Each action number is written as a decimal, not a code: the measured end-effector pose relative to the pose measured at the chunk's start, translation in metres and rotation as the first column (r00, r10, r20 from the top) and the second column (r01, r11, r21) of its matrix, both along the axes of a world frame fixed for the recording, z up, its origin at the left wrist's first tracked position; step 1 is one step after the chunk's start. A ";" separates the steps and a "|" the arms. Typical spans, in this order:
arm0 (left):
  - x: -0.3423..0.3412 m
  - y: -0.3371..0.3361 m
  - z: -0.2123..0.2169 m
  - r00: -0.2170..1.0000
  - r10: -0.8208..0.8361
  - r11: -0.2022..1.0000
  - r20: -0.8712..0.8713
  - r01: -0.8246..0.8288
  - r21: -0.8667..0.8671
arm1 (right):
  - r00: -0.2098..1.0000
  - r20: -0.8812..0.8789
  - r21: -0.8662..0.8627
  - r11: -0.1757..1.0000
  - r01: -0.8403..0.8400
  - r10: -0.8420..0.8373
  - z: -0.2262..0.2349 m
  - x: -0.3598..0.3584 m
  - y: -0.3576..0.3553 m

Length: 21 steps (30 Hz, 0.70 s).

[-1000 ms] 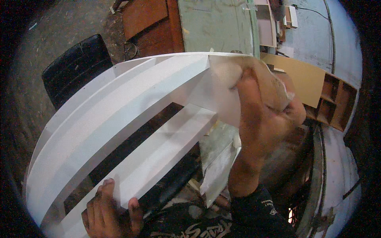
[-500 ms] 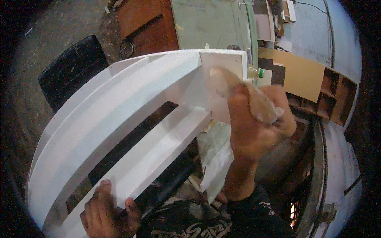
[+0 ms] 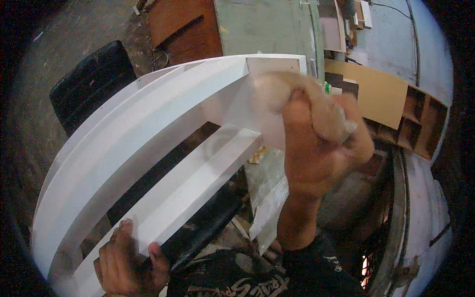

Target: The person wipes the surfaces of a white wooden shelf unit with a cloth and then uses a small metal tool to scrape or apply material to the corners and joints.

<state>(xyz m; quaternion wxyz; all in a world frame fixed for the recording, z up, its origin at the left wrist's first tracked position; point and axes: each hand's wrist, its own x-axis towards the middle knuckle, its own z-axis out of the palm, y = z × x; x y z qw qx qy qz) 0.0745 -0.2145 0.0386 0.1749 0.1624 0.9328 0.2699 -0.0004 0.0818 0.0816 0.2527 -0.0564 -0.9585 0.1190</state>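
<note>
A white piece of furniture (image 3: 143, 111), with long boards and an end panel, stretches across the view from lower left to upper middle. My left hand (image 3: 131, 265) grips its nearest long rail (image 3: 190, 175) at the lower end, fingers over the board and thumb along the near edge. My right hand (image 3: 319, 153) is closed around a crumpled, off-white cloth (image 3: 329, 119). Part of this cloth, smeared by motion, lies over the inner face of the end panel (image 3: 277, 64). The cloth and hand hide much of that panel.
A black seat (image 3: 94, 86) stands at the far left, beside a brown wooden panel (image 3: 185, 32) and a pale green surface (image 3: 262, 29). To the right are a tan board (image 3: 381, 94) and a brown compartmented unit (image 3: 420, 119). A green-capped bottle (image 3: 328, 89) stands behind my right hand.
The cloth in my right hand has shifted a little left and up along the end panel. My left hand keeps its hold on the rail; the furniture appears slightly higher in view.
</note>
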 end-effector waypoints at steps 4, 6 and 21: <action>-0.003 -0.002 -0.036 1.000 -0.017 0.999 0.003 0.017 0.035 | 0.980 -0.028 0.022 0.980 0.199 -0.198 -0.021 -0.012 -0.012; -0.005 -0.007 -0.034 0.994 0.098 0.989 -0.048 -0.092 0.112 | 0.998 -0.059 0.036 0.999 -0.001 0.003 -0.029 -0.009 -0.013; -0.005 0.002 -0.027 0.997 0.055 0.997 0.060 -0.058 0.043 | 0.993 -0.013 -0.057 0.991 0.120 -0.120 -0.022 0.000 -0.012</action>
